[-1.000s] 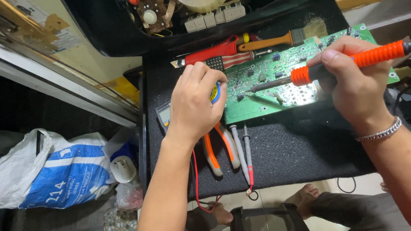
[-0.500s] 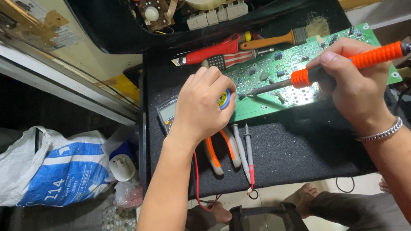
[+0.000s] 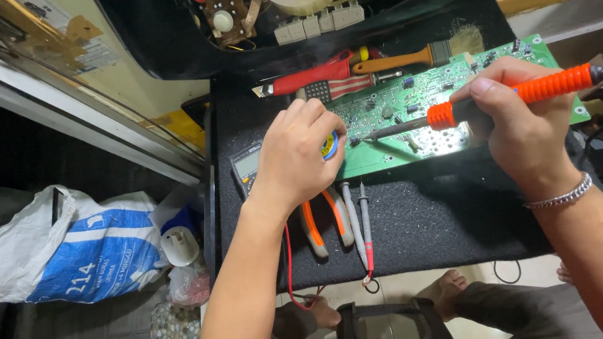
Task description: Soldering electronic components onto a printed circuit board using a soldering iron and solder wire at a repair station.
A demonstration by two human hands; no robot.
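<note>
Black mat (image 3: 424, 210) — cluttered floor beside

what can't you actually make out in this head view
- Small round spool in the left hand: mostly hidden by its fingers.
- Soldering iron in the right hand: its rear is cut by the right edge.
- Meter: half covered by the left wrist.
- Circuit board parts: too small.

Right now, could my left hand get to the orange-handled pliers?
Probably yes: the pliers lie uncovered on the black mat just below the left hand, though that hand is holding a small blue spool.
</note>
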